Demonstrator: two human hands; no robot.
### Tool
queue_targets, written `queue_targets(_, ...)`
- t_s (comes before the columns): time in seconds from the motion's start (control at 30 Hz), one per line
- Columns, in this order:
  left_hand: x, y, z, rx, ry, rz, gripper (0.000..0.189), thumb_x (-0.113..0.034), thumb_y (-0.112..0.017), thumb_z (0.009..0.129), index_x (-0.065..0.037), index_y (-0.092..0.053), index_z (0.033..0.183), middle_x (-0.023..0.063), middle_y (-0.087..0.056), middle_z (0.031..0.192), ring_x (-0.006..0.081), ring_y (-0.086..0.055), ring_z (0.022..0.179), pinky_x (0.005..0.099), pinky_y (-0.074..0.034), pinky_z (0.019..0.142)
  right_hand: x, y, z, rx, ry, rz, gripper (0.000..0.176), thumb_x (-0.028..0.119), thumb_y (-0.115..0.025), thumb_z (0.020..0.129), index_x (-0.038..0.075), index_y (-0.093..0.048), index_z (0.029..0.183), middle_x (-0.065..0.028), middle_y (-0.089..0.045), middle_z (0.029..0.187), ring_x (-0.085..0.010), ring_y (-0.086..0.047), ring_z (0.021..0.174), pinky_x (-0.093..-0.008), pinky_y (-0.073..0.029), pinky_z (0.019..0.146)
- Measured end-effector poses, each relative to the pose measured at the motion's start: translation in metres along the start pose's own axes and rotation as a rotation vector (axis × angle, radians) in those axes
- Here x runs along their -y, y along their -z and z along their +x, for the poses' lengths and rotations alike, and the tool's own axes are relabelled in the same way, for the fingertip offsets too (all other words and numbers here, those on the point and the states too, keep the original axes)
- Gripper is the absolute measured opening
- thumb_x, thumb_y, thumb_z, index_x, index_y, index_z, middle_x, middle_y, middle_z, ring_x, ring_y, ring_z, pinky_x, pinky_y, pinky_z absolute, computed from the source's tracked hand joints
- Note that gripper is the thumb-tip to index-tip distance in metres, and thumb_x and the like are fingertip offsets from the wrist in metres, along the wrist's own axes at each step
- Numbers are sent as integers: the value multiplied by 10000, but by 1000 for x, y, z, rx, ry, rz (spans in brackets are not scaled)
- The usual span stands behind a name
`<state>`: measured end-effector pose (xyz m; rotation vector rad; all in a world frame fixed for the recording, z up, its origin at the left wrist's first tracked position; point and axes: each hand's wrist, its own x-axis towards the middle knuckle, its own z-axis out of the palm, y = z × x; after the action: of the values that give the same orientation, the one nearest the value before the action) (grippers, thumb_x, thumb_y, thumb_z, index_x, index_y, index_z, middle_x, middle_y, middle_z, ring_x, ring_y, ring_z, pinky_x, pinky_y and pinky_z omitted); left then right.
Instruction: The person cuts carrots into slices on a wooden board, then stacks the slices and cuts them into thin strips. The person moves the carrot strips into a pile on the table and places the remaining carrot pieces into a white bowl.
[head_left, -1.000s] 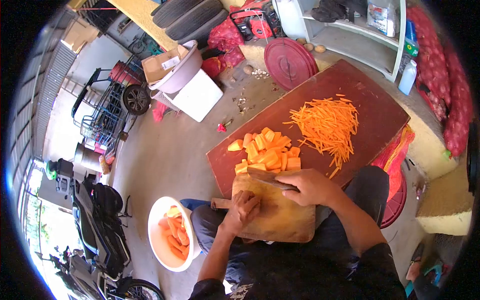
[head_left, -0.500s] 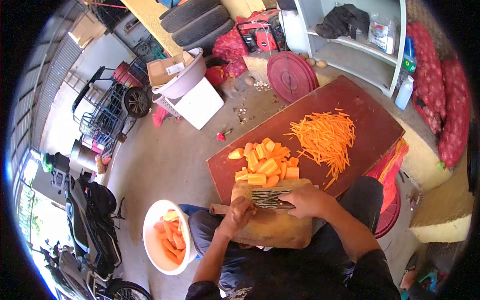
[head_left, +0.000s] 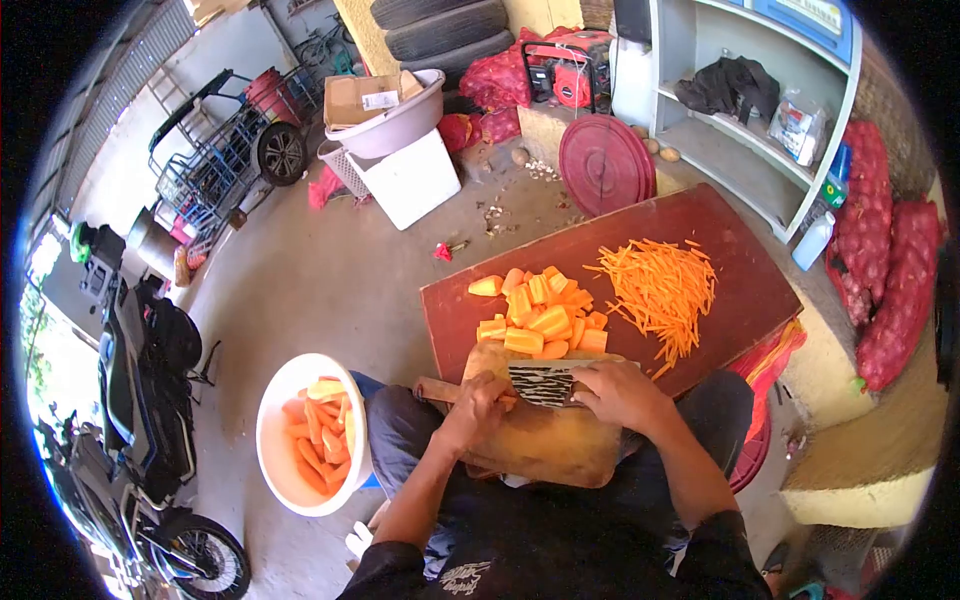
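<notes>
A worn wooden cutting board (head_left: 545, 452) rests across my lap against the low table's near edge. My left hand (head_left: 474, 412) is closed over the board, fingertips on a small orange carrot piece (head_left: 508, 403). My right hand (head_left: 622, 394) is closed at the right end of a broad cleaver (head_left: 540, 384), its blade face streaked dark and light. Left of my left hand, a brown handle (head_left: 436, 390) sticks out; what it joins is hidden. Chunks of peeled carrot (head_left: 545, 318) lie beyond the board, with a heap of carrot strips (head_left: 662, 295) to their right.
A white tub (head_left: 270, 435) of peeled carrots stands at my left knee. The red-brown table (head_left: 745, 255) spans the front. Red mesh sacks (head_left: 895, 295) and a grey shelf (head_left: 735, 150) stand at right, a motorbike (head_left: 150, 400) at far left.
The view has shifted, and the whole scene sits differently in it. The cleaver's streaked face shows more fully now. Both hands stay at the board.
</notes>
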<state>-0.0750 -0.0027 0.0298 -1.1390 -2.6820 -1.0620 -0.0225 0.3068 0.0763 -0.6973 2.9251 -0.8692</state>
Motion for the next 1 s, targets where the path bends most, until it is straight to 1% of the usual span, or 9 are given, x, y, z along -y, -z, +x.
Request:
queue_targets(0.1,4,0,0,-36,32,-58,162,42,-704,846,-6,-721,1000,206,-640,922,458,-657,938,515,-537,819,22,19,-14,-262,36,190,292,114,-790,931,-3,-766,1197,-198,-784,1049,-349,-757,856,-439,-600,779)
queue_targets(0.27,37,5,31,-260,-3,-34,248,94,-671,833,24,-709,1068,226,-658,963,467,-661,951,512,-548,795,93,84,-62,-532,-18,461,151,81,-806,899,-23,-792,1008,-124,-762,908,-232,-720,725,-375,-562,630)
queue_targets(0.33,35,16,60,-339,-48,-37,365,105,-659,836,36,-690,1194,252,-681,1041,474,-665,1012,508,-554,852,127,116,-96,-579,130,455,113,119,-833,861,58,-802,950,-152,-777,901,-344,-768,804,-399,-600,714)
queue_targets(0.4,38,15,81,-424,-115,-105,477,130,-621,853,41,-659,1320,274,-682,1135,480,-655,1098,497,-559,888,159,133,-108,-683,495,569,249,187,-798,935,121,-685,1147,-115,-722,1038,-291,-728,727,-369,-596,620)
queue_targets(0.47,44,2,81,-508,8,-123,474,98,-656,875,24,-661,1344,258,-676,1194,458,-651,1138,503,-540,928,194,138,-110,-792,850,682,394,255,-763,1008,183,-568,1343,-79,-666,1175,-237,-688,651,-338,-592,525)
queue_targets(0.6,44,-8,58,-502,14,184,484,-21,-751,915,-18,-663,1391,210,-665,1289,410,-650,1189,526,-492,993,231,151,-64,-834,1342,696,465,205,-760,1001,153,-542,1409,-12,-620,1201,-185,-642,577,-331,-556,441)
queue_targets(0.63,46,-6,55,-457,-11,253,509,-114,-796,923,-50,-663,1410,182,-660,1308,376,-648,1198,531,-455,1020,236,148,-62,-887,1258,688,461,167,-771,980,133,-558,1387,0,-627,1135,-178,-631,567,-338,-538,433)
queue_targets(0.83,50,10,52,-463,62,269,502,-151,-781,952,-59,-650,1427,165,-656,1310,360,-633,1214,505,-437,1034,235,141,-72,-797,1109,560,402,147,-740,978,148,-575,1345,-7,-643,1041,-188,-618,555,-352,-516,436)
queue_targets(1.0,48,13,49,-395,74,232,494,-153,-765,963,-50,-645,1430,175,-664,1337,369,-625,1236,503,-431,1050,238,153,-79,-607,721,382,358,155,-746,996,125,-561,1300,-35,-624,897,-216,-627,568,-372,-525,448)
